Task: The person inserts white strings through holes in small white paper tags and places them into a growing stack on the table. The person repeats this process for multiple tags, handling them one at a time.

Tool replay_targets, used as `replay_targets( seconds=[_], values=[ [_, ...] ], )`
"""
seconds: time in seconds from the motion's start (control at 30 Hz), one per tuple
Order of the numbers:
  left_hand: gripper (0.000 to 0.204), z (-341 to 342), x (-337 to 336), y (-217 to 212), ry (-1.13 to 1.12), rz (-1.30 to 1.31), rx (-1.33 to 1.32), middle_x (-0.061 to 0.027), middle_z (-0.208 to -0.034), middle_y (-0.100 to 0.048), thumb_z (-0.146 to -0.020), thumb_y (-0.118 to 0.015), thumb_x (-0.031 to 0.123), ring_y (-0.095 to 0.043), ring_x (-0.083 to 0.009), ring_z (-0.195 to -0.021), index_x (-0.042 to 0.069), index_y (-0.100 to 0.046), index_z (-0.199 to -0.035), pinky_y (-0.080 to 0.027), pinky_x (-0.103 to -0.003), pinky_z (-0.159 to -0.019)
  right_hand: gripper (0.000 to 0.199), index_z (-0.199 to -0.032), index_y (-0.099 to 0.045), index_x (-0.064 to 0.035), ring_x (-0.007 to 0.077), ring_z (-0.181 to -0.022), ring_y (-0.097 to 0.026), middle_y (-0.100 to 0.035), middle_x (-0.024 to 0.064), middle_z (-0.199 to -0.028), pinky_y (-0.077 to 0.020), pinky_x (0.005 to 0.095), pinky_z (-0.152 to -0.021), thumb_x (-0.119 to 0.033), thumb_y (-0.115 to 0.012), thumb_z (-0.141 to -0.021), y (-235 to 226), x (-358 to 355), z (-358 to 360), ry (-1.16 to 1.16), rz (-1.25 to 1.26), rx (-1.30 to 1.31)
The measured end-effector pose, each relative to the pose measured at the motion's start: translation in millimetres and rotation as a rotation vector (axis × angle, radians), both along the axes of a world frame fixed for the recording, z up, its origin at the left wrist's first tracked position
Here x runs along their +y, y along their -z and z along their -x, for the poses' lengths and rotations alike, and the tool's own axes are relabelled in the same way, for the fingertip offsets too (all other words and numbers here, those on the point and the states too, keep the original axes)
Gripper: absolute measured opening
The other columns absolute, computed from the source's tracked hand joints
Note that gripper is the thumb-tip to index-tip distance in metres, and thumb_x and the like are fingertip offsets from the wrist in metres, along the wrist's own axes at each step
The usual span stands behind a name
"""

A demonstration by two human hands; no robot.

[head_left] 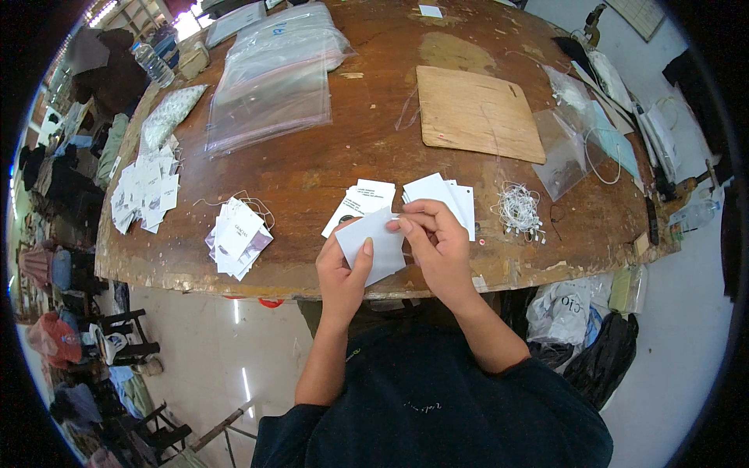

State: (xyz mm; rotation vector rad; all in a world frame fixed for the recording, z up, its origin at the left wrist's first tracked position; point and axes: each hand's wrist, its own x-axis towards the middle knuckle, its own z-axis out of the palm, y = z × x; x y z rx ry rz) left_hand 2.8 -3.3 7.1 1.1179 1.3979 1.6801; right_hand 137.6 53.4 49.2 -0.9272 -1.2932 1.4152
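My left hand (pixel 343 269) is closed on a white card tag (pixel 367 240), thumb across its front and fingers behind. At the tag's upper right corner, my right hand (pixel 437 242) pinches with thumb and fingertips. Whatever sits between those fingertips is too small to make out. Just beyond my hands lie a stack of printed white tags (pixel 360 201) and a stack of blank-faced tags (pixel 437 189). A tangle of white tag strings (pixel 518 212) lies to the right. Strung tags (pixel 239 235) are piled to the left.
More strung tags (pixel 147 191) heap at the far left beside a filled plastic bag (pixel 173 109). Clear plastic bags (pixel 269 101) and a thin wooden board (pixel 476 113) lie farther back. A water bottle (pixel 154 64) stands at the left edge. Bags (pixel 558 312) sit below the table's right side.
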Motion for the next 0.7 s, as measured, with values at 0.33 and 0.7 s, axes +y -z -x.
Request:
replay_targets(
  seconds=[0.33,0.7],
  values=[
    [0.019,0,-5,1,0.016,-0.023,0.034,-0.0098,-0.101,-0.063,-0.09,-0.065,0.006,-0.059,-0.0114,-0.082,-0.009,-0.065,-0.102,-0.047,-0.025,-0.068,0.013,-0.093,-0.059,0.0017,0.0109,-0.066,-0.054,-0.061,0.0066,-0.077,-0.0452,0.0264,-0.06,-0.011,-0.06,-0.095,7,-1,-2,0.06,-0.233,-0.255],
    [0.02,-2,-4,-9,-0.026,-0.07,0.227,-0.0127,-0.096,-0.067,-0.086,-0.067,0.004,-0.061,-0.0146,-0.079,-0.007,-0.066,-0.103,-0.049,-0.026,-0.067,0.01,-0.094,-0.054,0.0016,0.0303,-0.068,-0.056,-0.056,0.0166,-0.082,-0.0456,0.0377,-0.061,-0.008,-0.054,-0.095,4,3,7,0.07,-0.489,-0.423]
  ],
)
